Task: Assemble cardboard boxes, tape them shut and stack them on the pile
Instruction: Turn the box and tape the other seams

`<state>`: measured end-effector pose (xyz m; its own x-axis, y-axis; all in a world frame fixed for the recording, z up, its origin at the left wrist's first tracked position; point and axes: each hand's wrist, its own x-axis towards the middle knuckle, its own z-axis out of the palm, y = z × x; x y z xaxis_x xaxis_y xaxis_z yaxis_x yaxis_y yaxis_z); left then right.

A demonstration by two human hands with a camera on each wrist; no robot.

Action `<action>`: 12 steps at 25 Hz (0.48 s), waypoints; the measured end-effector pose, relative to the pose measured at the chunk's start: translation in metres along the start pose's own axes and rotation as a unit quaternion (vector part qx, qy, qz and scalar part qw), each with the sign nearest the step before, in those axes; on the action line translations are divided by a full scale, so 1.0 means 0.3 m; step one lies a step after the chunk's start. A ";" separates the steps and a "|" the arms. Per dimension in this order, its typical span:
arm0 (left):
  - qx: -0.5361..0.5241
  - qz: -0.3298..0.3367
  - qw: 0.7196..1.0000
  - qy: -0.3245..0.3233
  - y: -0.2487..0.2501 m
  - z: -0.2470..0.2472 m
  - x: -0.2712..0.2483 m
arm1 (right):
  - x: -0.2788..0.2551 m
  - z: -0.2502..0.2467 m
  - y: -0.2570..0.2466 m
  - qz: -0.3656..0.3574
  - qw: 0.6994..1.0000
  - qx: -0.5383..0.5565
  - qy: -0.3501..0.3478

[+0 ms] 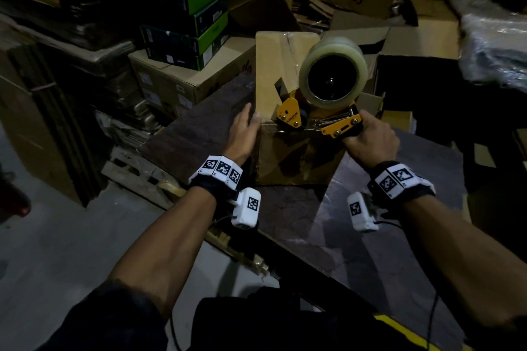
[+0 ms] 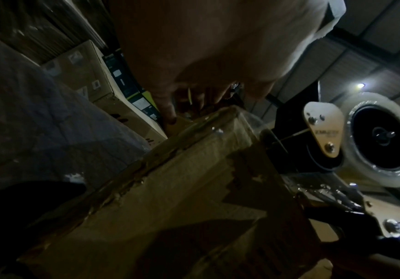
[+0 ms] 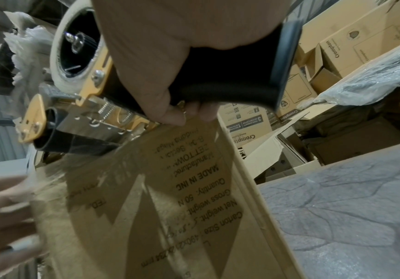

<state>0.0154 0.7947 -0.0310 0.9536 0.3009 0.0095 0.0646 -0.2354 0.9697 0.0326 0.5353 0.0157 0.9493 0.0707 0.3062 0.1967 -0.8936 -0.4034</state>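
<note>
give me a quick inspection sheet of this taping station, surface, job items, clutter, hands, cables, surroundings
surface: dark worktop, worn, with the box standing on it
job's things: cardboard box upright, flaps shut; yellow tape dispenser with a clear roll at its near top edge
clutter: open cartons and plastic wrap behind the box
grippers: left hand flat against the box's left side; right hand grips the dispenser handle
cables: thin black lead hangs from the right wrist camera
surroundings: stacked green-and-black boxes, wooden pallet, grey floor
</note>
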 end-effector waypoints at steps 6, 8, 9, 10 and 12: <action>-0.085 -0.047 0.993 0.062 -0.008 0.099 0.016 | 0.042 -0.024 0.030 -0.036 0.999 -0.027 0.013; -0.082 -0.030 0.992 0.093 -0.005 0.107 0.019 | 0.072 -0.027 0.041 -0.050 0.998 -0.024 0.015; -0.080 -0.022 0.991 0.103 -0.002 0.108 0.016 | 0.087 -0.031 0.049 -0.058 0.998 -0.027 0.014; -0.078 -0.011 0.991 0.112 -0.007 0.108 0.016 | 0.102 -0.039 0.057 -0.063 0.998 -0.026 0.015; -0.068 0.004 0.989 0.128 -0.007 0.107 0.011 | 0.128 -0.061 0.092 -0.059 0.998 -0.014 0.033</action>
<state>0.0279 0.7665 -0.0408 0.8470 0.5280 0.0614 0.0015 -0.1180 0.9930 0.0701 0.5053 0.0322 0.9017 0.1483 0.4062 0.2987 -0.8929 -0.3370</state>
